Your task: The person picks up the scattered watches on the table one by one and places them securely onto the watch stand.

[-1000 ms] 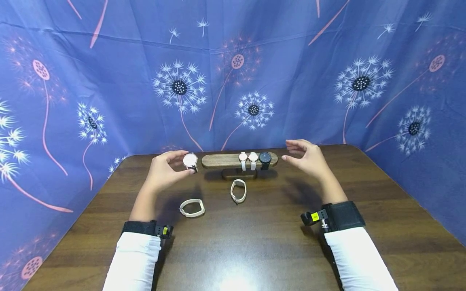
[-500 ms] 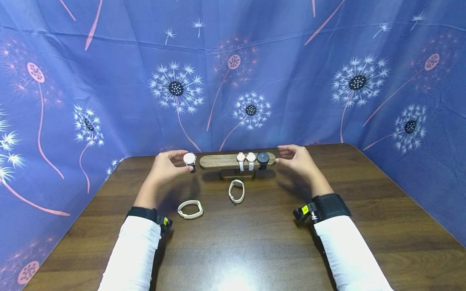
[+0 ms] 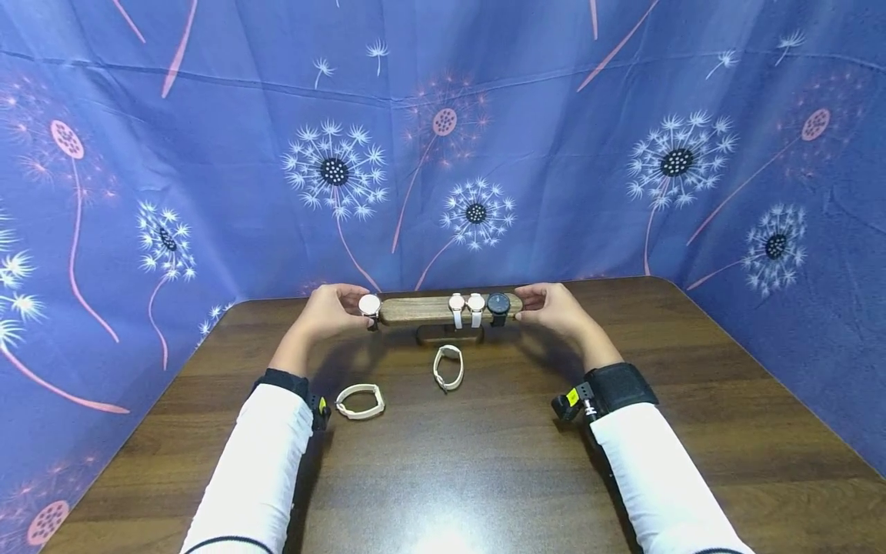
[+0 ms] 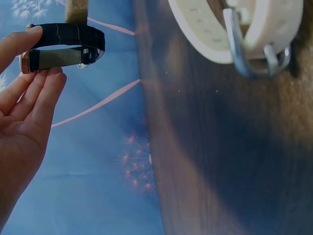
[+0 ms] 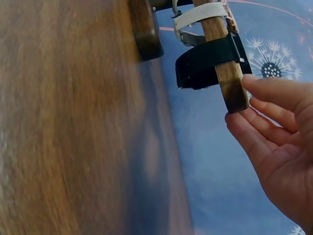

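Observation:
My left hand (image 3: pixel 327 314) pinches a watch (image 3: pixel 370 305) with a pale round face and dark strap at the left end of a wooden watch stand (image 3: pixel 415 309). In the left wrist view, its closed strap loop (image 4: pixel 63 35) meets the end of the bar (image 4: pixel 77 11). My right hand (image 3: pixel 556 309) grips the bar's right end, thumb and fingers on either side of the tip (image 5: pixel 234 95) in the right wrist view. Two white-strapped watches, one left (image 3: pixel 457 304) and one right (image 3: pixel 476 303), and a black watch (image 3: pixel 498 303) sit on the bar's right half.
Two cream-strapped bands lie on the brown table (image 3: pixel 443 469) before the stand: one on the left (image 3: pixel 361 415), another near the middle (image 3: pixel 448 368). A blue dandelion-print cloth (image 3: pixel 443 192) hangs close behind the table's back edge.
My right hand has come left and taken hold of the bar's right end. The left hand has carried the dark-strapped watch right, up to the bar's left end.

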A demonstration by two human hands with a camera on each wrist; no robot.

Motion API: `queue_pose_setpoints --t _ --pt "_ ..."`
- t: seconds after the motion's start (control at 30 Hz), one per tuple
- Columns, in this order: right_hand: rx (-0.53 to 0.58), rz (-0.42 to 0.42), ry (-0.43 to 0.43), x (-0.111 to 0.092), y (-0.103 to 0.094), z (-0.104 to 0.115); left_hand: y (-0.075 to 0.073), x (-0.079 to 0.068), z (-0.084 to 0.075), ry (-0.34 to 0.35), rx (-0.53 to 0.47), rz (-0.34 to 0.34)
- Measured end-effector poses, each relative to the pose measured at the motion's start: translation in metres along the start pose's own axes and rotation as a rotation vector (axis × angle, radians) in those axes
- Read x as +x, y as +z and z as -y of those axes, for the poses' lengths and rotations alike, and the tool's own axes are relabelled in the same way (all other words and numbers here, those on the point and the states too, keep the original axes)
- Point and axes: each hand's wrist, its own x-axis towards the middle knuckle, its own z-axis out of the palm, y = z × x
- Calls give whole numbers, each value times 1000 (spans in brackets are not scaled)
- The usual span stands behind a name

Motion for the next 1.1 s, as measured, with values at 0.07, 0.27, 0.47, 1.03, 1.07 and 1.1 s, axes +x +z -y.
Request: queue_pose_setpoints --t 0.07,0.27,0.47,1.03,1.07,1.1 --pt "-19 3 -2 0 1 -1 2 1 0 -4 -10 14" --pt "-65 21 6 1 1 -1 6 5 2 -32 -42 40" --pt "-73 25 11 2 1 -1 9 10 3 -49 -67 75" --pt "-227 42 -96 7 1 0 20 21 5 -42 -53 116" --pt "-234 44 -100 7 1 0 19 21 4 -43 -52 120" --pt "-241 47 -102 8 1 0 19 22 3 -46 -51 121"
